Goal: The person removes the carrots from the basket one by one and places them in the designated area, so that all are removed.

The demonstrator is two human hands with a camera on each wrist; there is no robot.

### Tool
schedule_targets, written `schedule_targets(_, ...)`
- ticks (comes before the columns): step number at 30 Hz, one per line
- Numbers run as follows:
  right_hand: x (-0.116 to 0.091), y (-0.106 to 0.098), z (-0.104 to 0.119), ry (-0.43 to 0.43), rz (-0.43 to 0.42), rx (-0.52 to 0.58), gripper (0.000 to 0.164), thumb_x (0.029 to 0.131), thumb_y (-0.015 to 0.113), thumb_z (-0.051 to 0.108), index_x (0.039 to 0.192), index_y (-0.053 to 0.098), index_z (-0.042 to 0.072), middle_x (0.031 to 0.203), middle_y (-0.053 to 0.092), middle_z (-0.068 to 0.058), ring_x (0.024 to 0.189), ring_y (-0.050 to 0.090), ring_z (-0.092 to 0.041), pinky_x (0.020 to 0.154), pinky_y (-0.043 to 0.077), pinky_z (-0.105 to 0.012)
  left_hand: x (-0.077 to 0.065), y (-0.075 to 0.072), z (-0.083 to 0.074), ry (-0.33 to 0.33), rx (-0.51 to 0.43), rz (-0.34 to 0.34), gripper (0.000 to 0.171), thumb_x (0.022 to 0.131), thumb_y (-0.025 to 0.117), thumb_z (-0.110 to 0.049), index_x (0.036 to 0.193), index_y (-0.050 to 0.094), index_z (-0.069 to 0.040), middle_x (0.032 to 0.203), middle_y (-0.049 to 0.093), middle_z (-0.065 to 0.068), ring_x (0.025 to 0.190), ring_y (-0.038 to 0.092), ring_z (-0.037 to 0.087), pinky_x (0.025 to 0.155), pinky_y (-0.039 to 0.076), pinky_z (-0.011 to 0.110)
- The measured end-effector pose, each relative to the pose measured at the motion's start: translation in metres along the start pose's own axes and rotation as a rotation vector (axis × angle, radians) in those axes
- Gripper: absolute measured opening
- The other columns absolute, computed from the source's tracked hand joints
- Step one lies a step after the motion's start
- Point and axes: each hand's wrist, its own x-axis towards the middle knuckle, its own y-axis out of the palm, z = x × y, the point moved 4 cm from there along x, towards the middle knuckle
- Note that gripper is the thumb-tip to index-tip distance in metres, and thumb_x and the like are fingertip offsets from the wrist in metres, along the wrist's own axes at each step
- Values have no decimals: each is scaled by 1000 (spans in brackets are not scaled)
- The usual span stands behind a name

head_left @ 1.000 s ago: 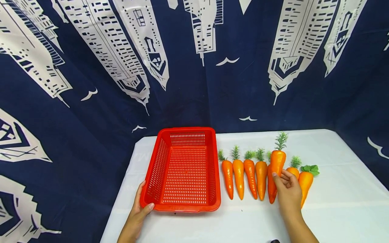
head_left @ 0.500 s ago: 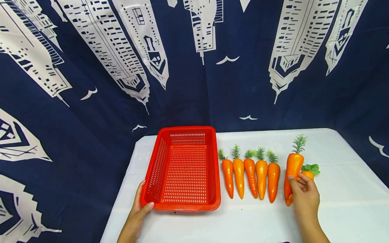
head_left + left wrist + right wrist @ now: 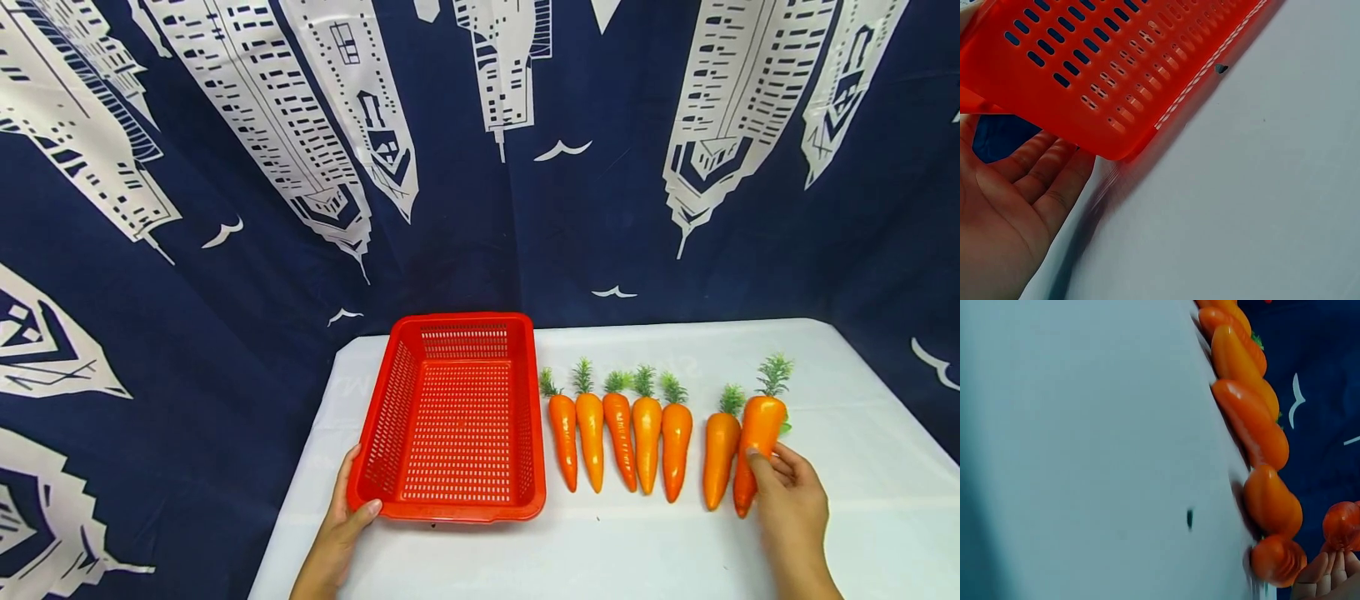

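My left hand (image 3: 339,527) grips the near-left corner of a red plastic basket (image 3: 450,512), thumb over the rim. In the left wrist view its fingers (image 3: 1054,178) reach under the slotted basket wall (image 3: 1104,44). My right hand (image 3: 795,500) pinches an orange carrot (image 3: 763,414) with a feathery green top, at the right end of a row of carrots. The held carrot hangs over the last carrot in the row, mostly hiding it. In the right wrist view the held carrot (image 3: 1342,525) is above the fingertips, apart from the end carrot (image 3: 1277,559).
Several carrots (image 3: 591,442) lie side by side right of the basket, tips toward me. A gap separates them from another carrot (image 3: 722,458) near the right hand. The white table (image 3: 585,558) backs onto a dark blue curtain (image 3: 465,250) with white printed buildings.
My right hand has moved rightward along the row with the held carrot, passing over the carrots beneath, to the end one. My left hand and the basket have stayed put.
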Motion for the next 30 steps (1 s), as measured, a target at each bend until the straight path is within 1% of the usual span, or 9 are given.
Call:
schedule_targets(3,6,-3,-3,13,9,-87,58,97,61,42,147,48,15,93,47,23,74,47,10,60,42,-10,0,0,0,-8,-4,-4,86,95,58,-4,161,13,-34,162,18,-2,136,39,-2,104,37,13)
schedule_targets(6,12,-5,-8,16,24,-140,67,98,58,44,152,42,9,93,47,23,73,47,11,59,44,-12,-1,0,0,-12,-3,-7,85,95,57,-4,161,13,-34,161,19,-3,135,39,-2,103,37,13)
schedule_targets(12,21,-10,-13,48,65,-191,71,99,52,43,155,34,4,102,47,10,73,46,6,60,45,-15,0,0,-1,-7,-5,2,84,95,56,-5,161,13,-33,162,19,-2,136,38,-1,104,37,13)
schedule_targets(14,24,-11,-13,45,81,-198,71,100,50,42,155,32,0,98,48,12,71,47,6,60,45,-16,0,0,-1,-9,-6,2,84,95,56,-5,161,13,-34,162,18,-2,136,38,-1,104,37,13)
schedule_targets(19,29,-14,-14,66,130,-154,73,101,50,36,155,25,-6,79,47,23,65,51,5,59,48,-16,-1,-1,0,-17,0,-3,84,96,57,-6,161,12,-35,163,15,-2,137,36,-1,104,36,12)
schedule_targets(22,32,-14,-16,84,165,-143,76,102,50,34,157,17,-7,81,51,16,62,55,1,58,51,-18,-1,-1,0,-13,-1,-2,84,96,56,-5,161,13,-35,163,16,-2,137,36,-1,104,36,12)
schedule_targets(24,33,-13,-16,83,180,-176,77,102,49,34,157,14,-7,83,52,12,61,58,-1,58,52,-19,0,-1,0,-7,-4,-2,84,96,56,-5,161,13,-34,163,17,-2,137,37,-1,104,36,13)
schedule_targets(29,34,-12,-12,39,223,-337,81,103,48,38,157,10,-9,84,62,4,60,60,-7,58,52,-24,0,-1,1,-7,-3,-10,85,95,57,-5,161,13,-34,162,18,-3,136,38,-1,104,37,13)
schedule_targets(30,34,-13,-12,29,232,-373,82,103,47,40,157,10,-9,87,64,-1,61,59,-8,58,51,-24,0,-1,1,-8,-3,-11,85,95,57,-5,161,13,-34,162,18,-3,136,38,-1,104,37,13)
